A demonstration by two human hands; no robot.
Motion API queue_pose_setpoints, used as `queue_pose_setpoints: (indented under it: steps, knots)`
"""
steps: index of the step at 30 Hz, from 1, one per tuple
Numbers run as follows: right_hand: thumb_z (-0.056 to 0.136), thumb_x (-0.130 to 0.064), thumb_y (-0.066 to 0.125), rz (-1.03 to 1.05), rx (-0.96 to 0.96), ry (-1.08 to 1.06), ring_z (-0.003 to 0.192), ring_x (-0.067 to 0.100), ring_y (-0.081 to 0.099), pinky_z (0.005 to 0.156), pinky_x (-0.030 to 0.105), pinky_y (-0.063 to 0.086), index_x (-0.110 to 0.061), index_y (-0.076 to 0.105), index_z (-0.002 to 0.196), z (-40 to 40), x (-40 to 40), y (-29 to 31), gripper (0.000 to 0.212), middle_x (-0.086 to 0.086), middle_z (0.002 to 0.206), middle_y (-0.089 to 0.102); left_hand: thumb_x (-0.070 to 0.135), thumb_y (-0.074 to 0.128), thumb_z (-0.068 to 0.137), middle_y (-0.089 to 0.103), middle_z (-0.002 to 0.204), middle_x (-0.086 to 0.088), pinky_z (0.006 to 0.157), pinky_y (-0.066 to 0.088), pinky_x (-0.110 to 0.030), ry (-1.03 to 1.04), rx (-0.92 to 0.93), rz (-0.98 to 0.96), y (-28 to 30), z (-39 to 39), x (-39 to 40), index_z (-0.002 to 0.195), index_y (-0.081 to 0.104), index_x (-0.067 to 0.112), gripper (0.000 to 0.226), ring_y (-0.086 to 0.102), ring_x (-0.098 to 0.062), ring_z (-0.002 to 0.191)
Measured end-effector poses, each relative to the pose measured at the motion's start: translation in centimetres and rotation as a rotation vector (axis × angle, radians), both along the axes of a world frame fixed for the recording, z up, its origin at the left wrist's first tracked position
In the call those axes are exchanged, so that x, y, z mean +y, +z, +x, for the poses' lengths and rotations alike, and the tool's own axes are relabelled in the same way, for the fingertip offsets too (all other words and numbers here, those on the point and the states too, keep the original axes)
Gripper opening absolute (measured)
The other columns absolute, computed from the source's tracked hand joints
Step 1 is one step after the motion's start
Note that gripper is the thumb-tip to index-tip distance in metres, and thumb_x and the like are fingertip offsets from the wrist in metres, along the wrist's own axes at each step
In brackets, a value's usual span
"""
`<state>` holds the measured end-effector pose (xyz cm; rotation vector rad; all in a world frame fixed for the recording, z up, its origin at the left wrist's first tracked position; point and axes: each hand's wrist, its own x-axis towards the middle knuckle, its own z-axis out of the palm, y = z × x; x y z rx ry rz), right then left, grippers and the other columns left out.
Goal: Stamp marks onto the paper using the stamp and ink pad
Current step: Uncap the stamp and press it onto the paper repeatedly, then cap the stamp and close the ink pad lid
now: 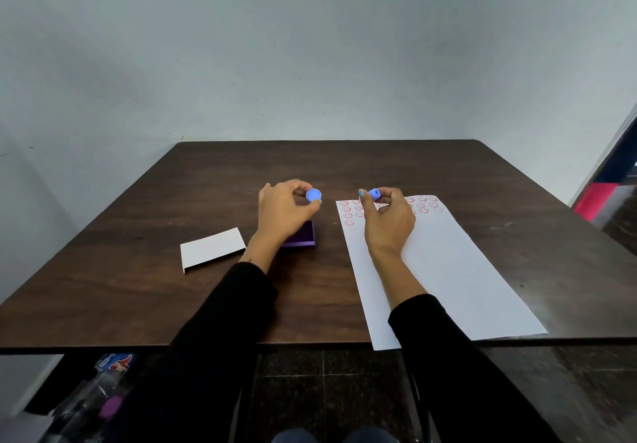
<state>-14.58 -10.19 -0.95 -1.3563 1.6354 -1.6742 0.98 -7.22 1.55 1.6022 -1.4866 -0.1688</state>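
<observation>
Head view, left hand: the left hand (282,213) hovers above the table (206,184), thumb and fingers pinched round a small round blue cap (313,195), its flat face turned towards the camera.
Head view, right hand: the right hand (389,220) is closed on a short blue stamp (374,194), held at its fingertips above the far end of the paper (448,270); the stamp's open end points left, towards the cap.
Head view, cap and stamp: the two are apart, with a clear gap between them.
Head view, ink pad: the dark purple ink pad (305,234) lies on the table under and just behind the left wrist, partly hidden by it; whether its lid is off cannot be told.
Head view, paper: a long white sheet lies to the right, its near end overhanging the table edge; rows of red smiley marks (348,213) fill its far end, the rest is bare.
Head view, other: a white card sleeve (212,248) lies left of the ink pad.
Step in hand: judged from the split halves, the stamp is either being uncapped or capped; which of the two cannot be told.
Next move, if stamping goes on: set the cap down, press the stamp face onto the ink pad, then square onto bare paper below the marks.
</observation>
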Motion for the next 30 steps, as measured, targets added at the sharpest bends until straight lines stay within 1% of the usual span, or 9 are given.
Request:
queue_pose_setpoints:
  steps: [3, 5, 10, 14, 16, 19, 22, 24, 30]
  knots:
    - [0.08, -0.033, 0.07, -0.004, 0.009, -0.007, 0.084, 0.016, 0.06, 0.068, 0.02, 0.041, -0.015, 0.063, 0.1, 0.0, -0.1, -0.2, 0.028, 0.006, 0.101, 0.07, 0.029, 0.072, 0.075, 0.074, 0.092, 0.004, 0.106, 0.036, -0.043, 0.078, 0.019, -0.033, -0.8, 0.5, -0.1, 0.094, 0.071, 0.019, 0.021, 0.064, -0.012, 0.091]
    - [0.08, -0.033, 0.071, -0.001, 0.0, -0.014, 0.083, 0.014, 0.058, 0.068, 0.018, 0.041, -0.015, 0.063, 0.1, -0.1, -0.3, -0.3, 0.028, 0.007, 0.101, 0.07, 0.031, 0.073, 0.074, 0.074, 0.091, 0.005, 0.1, 0.042, -0.042, 0.103, 0.025, -0.075, -0.8, 0.7, -0.1, 0.093, 0.071, 0.02, 0.022, 0.064, -0.012, 0.09]
    - [0.08, -0.037, 0.07, -0.003, 0.025, -0.026, 0.083, 0.015, 0.06, 0.068, 0.02, 0.042, -0.015, 0.064, 0.099, -0.1, -0.5, 0.1, 0.029, 0.003, 0.097, 0.069, 0.03, 0.071, 0.075, 0.074, 0.09, 0.005, 0.099, 0.042, -0.043, 0.117, -0.062, -0.157, -0.6, 0.9, -0.2, 0.094, 0.072, 0.02, 0.022, 0.064, -0.014, 0.087]
    - [0.077, -0.033, 0.074, -0.058, -0.151, 0.057, 0.065, 0.002, 0.059, 0.054, 0.002, 0.039, -0.02, 0.062, 0.086, 1.4, -0.7, 2.3, 0.02, -0.008, 0.078, 0.065, 0.031, 0.068, 0.078, 0.074, 0.095, 0.005, 0.1, 0.04, -0.041, 0.111, -0.133, -0.163, -0.6, 0.7, -0.4, 0.1, 0.071, 0.019, 0.025, 0.065, -0.014, 0.091]
    - [0.076, -0.029, 0.076, -0.072, -0.235, 0.126, 0.065, -0.002, 0.06, 0.056, -0.003, 0.039, -0.018, 0.062, 0.085, 2.8, -0.9, 3.2, 0.019, -0.008, 0.076, 0.064, 0.034, 0.067, 0.079, 0.074, 0.096, 0.005, 0.1, 0.038, -0.038, 0.115, -0.148, -0.157, -0.6, 0.9, -0.4, 0.101, 0.071, 0.02, 0.027, 0.065, -0.013, 0.093]
    - [0.074, -0.026, 0.078, -0.079, -0.29, 0.216, 0.064, -0.002, 0.061, 0.056, -0.001, 0.041, -0.02, 0.063, 0.083, 4.6, -0.9, 3.7, 0.019, -0.007, 0.075, 0.066, 0.036, 0.067, 0.079, 0.073, 0.097, 0.005, 0.097, 0.04, -0.037, 0.102, -0.162, -0.136, -0.6, 1.1, -0.3, 0.103, 0.07, 0.02, 0.029, 0.064, -0.014, 0.094]
    - [0.07, -0.023, 0.08, -0.092, -0.292, 0.3, 0.062, -0.009, 0.061, 0.058, 0.003, 0.045, -0.025, 0.062, 0.081, 5.8, -0.7, 3.3, 0.021, -0.014, 0.073, 0.066, 0.035, 0.067, 0.079, 0.074, 0.096, 0.004, 0.093, 0.043, -0.04, 0.083, -0.175, -0.117, -0.7, 1.1, -0.3, 0.102, 0.07, 0.019, 0.028, 0.065, -0.016, 0.093]
    - [0.07, -0.022, 0.08, -0.087, -0.273, 0.337, 0.066, -0.009, 0.063, 0.062, 0.006, 0.048, -0.023, 0.064, 0.083, 6.1, -0.6, 2.3, 0.021, -0.014, 0.074, 0.067, 0.036, 0.066, 0.08, 0.074, 0.093, 0.005, 0.091, 0.044, -0.041, 0.076, -0.183, -0.134, -0.7, 1.2, -0.4, 0.1, 0.071, 0.021, 0.026, 0.065, -0.016, 0.09]
    - [0.075, -0.017, 0.076, -0.071, -0.283, 0.381, 0.074, -0.003, 0.065, 0.061, 0.004, 0.047, -0.016, 0.066, 0.094, 6.1, -0.6, 0.6, 0.022, -0.005, 0.084, 0.07, 0.032, 0.069, 0.079, 0.075, 0.094, 0.001, 0.089, 0.048, -0.045, 0.043, -0.122, -0.125, -0.8, 1.0, -0.5, 0.103, 0.072, 0.018, 0.028, 0.066, -0.016, 0.091]
